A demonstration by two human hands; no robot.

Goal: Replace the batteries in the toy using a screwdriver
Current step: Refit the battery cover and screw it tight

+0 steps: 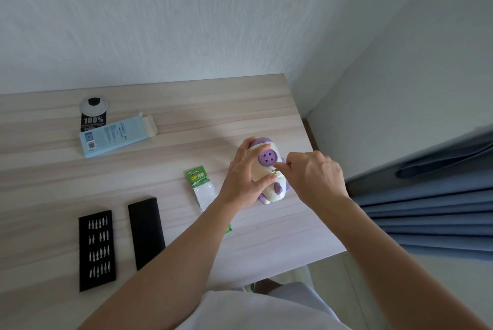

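A white and purple toy lies on the wooden table near its right edge, with a round purple four-hole part facing up. My left hand grips the toy from its left side, fingers over the top and thumb at its lower part. My right hand is at the toy's right side, its curled fingertips pinching something small at the toy's body; what it pinches is too small to tell. A green battery pack lies just left of the toy, partly under my left forearm.
A black tray of several screwdriver bits and its black cover lie at the front left. A light blue box and a black tag reading 100% lie at the back left. Blue curtain hangs right of the table.
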